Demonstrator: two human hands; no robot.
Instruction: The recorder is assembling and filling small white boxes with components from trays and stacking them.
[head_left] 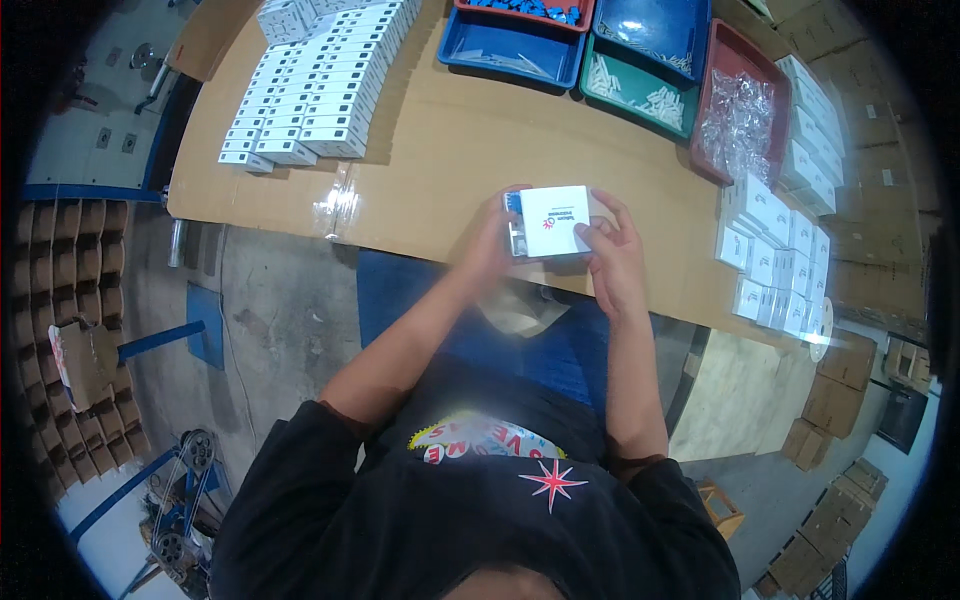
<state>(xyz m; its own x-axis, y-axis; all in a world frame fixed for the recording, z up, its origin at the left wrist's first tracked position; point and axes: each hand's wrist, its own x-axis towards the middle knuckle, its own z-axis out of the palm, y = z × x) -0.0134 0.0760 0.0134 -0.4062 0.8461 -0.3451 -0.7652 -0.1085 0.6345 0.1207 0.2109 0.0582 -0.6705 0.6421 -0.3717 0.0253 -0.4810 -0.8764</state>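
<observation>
Near the front edge of the tabletop [450, 170], between the person's two hands, a small white box [557, 222] is held up in front of the body. Fingers of both hands are closed to the width of the box. The left hand [486, 242] grips its left side, the fingertips partly hidden behind it. The right hand [618, 262] has the thumb bent onto the right edge of the printed face, with the other fingers curled near the upper right corner.

That face, marked with a red star, is turned up to the camera. A blue and pale strip [516, 225] shows along the left side. With the strip included, the longer axis runs roughly left to right, tilted very slightly; the outline is nearly square.

Beyond the hands, a blue tray [500, 35] holds clear strips, a green tray [630, 84] holds white pieces, and a red tray [737, 55] holds clear plastic packets. Stacked white boxes [320, 100] stand far left, with more white cartons [772, 250] at the right.
</observation>
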